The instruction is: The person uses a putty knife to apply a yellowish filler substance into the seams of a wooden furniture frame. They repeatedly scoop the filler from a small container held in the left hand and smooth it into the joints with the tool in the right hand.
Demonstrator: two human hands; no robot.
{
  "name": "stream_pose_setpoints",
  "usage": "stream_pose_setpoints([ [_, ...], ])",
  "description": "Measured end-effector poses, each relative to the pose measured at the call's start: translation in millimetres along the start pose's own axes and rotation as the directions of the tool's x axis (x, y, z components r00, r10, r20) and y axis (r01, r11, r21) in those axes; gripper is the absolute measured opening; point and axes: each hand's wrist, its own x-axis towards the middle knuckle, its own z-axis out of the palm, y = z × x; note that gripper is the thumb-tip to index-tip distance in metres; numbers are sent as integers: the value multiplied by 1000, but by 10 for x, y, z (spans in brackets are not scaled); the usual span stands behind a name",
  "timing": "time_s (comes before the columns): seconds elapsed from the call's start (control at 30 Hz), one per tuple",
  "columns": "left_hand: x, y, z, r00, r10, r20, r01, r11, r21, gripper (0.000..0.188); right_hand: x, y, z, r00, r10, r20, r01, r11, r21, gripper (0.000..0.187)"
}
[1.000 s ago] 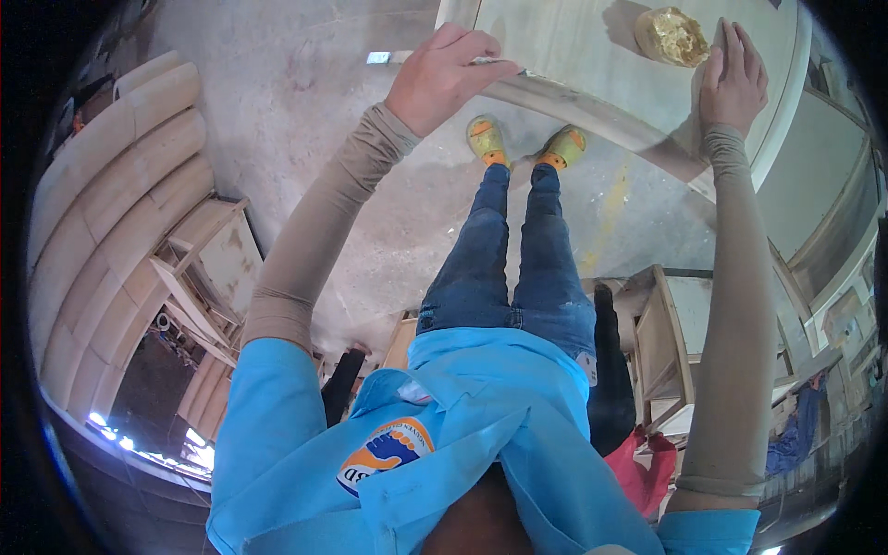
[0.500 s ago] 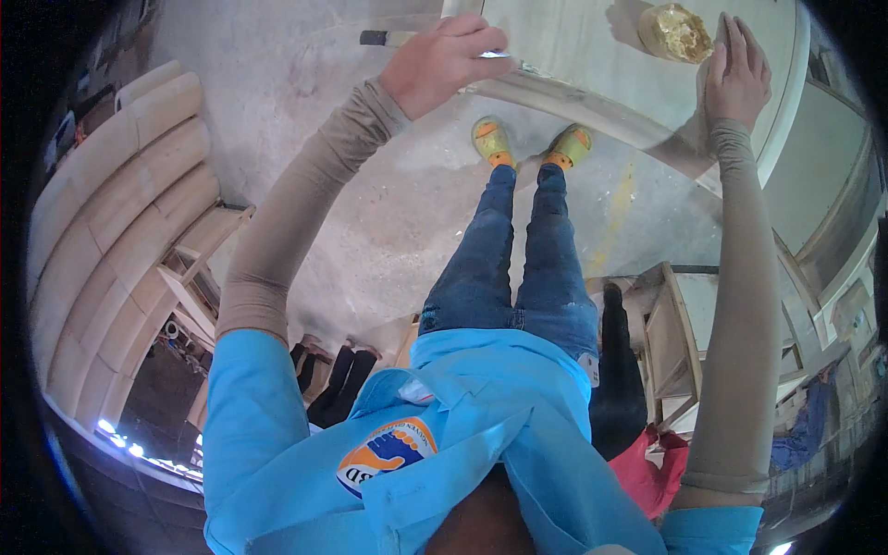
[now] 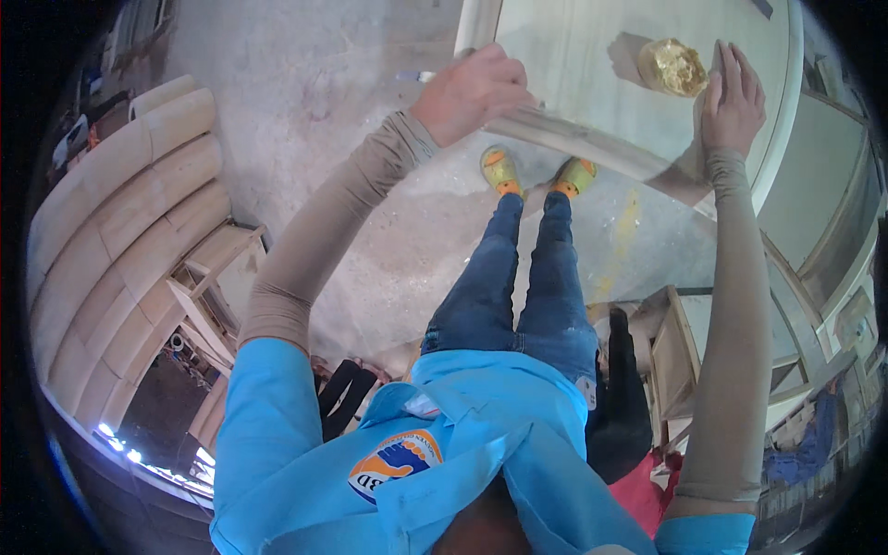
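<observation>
A pale wooden panel with a raised rim (image 3: 564, 46) lies before me at the top of the view. At its near left corner my left hand (image 3: 476, 95) is closed, fingers bent, around a slim hand tool (image 3: 425, 77). One light end of the tool sticks out to the left; its kind is hidden by the hand. My right hand (image 3: 733, 102) rests on the panel's right part, fingers stretched out, holding nothing. Just left of those fingers sits a round yellowish lump or tub (image 3: 672, 67) with a rough, glossy top. It seems apart from the hand.
Curved pale wooden pieces (image 3: 120, 213) stand stacked at the left, beside a wooden frame (image 3: 217, 268). More wooden frames (image 3: 680, 351) and a pale panel (image 3: 814, 176) are at the right. Other people's dark-clad legs (image 3: 347, 398) show behind me. A dark piece (image 3: 761, 7) lies at the panel's far edge.
The panel and the lump sit lower in view. My left hand has shifted slightly right and down along the panel's corner, and less of the tool shows. My right hand stays flat beside the lump.
</observation>
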Motion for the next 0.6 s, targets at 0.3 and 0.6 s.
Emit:
stream_pose_setpoints([
  [0.3,-79,19,2,999,-31,24,30,999,26,21,5,-103,-64,999,32,10,-32,999,-23,48],
  [0.6,-186,-46,-146,981,-194,15,194,969,-151,18,26,-44,-30,1000,-5,-8,5,1000,-10,47],
])
